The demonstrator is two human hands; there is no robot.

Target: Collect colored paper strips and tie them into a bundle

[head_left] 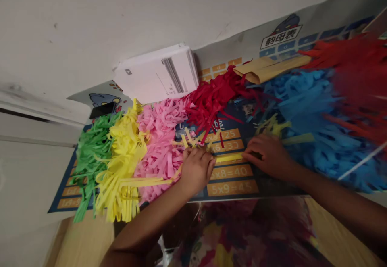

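My left hand point(196, 170) is closed in a pinch on one end of a yellow paper strip point(229, 157) that lies on the dark blue multiplication mat point(232, 186). My right hand point(267, 154) presses down on the other end of the same strip, fingers bent over it. More loose yellow strips point(190, 138) lie just above my left hand. To the left sit piles of pink strips point(160, 138), yellow strips point(123, 158) and green strips point(93, 150).
Red strips point(211, 97) and blue strips point(314, 113) are heaped at the back and right, with more red point(359, 77) at the far right. A white paper stack point(157, 75) and a tan envelope point(266, 69) lie against the wall. The mat's front edge runs near my forearms.
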